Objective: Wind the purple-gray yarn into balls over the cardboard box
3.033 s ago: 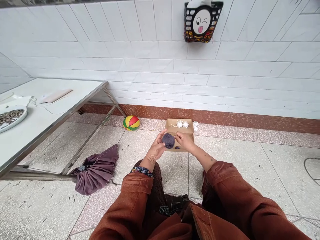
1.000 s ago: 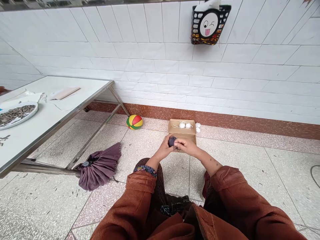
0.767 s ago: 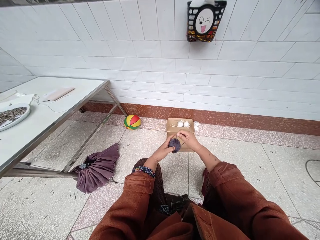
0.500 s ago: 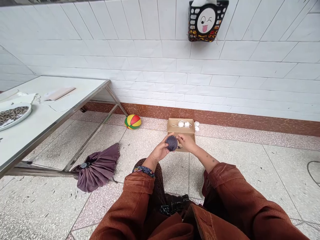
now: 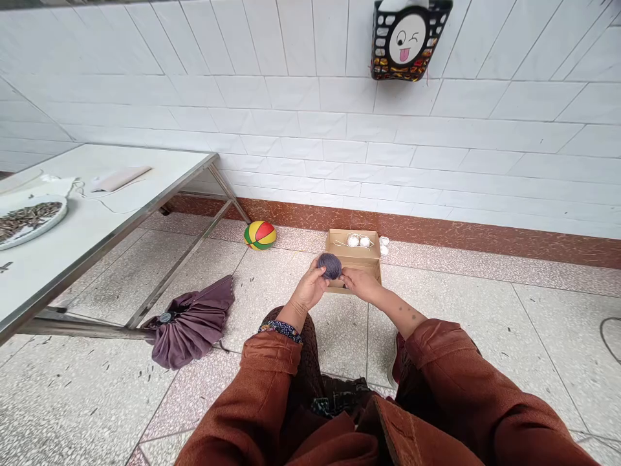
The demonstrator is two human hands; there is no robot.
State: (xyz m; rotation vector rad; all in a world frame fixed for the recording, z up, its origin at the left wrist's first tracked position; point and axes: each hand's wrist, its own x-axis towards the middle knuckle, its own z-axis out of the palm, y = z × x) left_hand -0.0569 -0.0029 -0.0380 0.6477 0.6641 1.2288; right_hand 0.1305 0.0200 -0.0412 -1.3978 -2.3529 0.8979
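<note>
A dark purple-grey ball of yarn (image 5: 329,266) rests in my left hand (image 5: 309,289), whose fingers wrap its left side and underside. My right hand (image 5: 361,283) is at the ball's lower right, fingers pinched together; a strand between them is too small to make out. Beneath and beyond the hands an open cardboard box (image 5: 334,241) lies on the floor. Two white yarn balls (image 5: 358,241) with loose ends sit in its far part. Small white balls (image 5: 384,245) lie just outside its right edge.
To the left stands a white-topped metal table (image 5: 160,169) bearing a plate of dark seeds or husks (image 5: 58,215). A striped ball (image 5: 260,235) and a folded purple umbrella (image 5: 194,327) are on the floor. A black basket (image 5: 378,48) hangs on the tiled wall.
The yarn ball has tilted and moved slightly up and left in my left hand. My right hand has shifted from its upper right side to its lower right.
</note>
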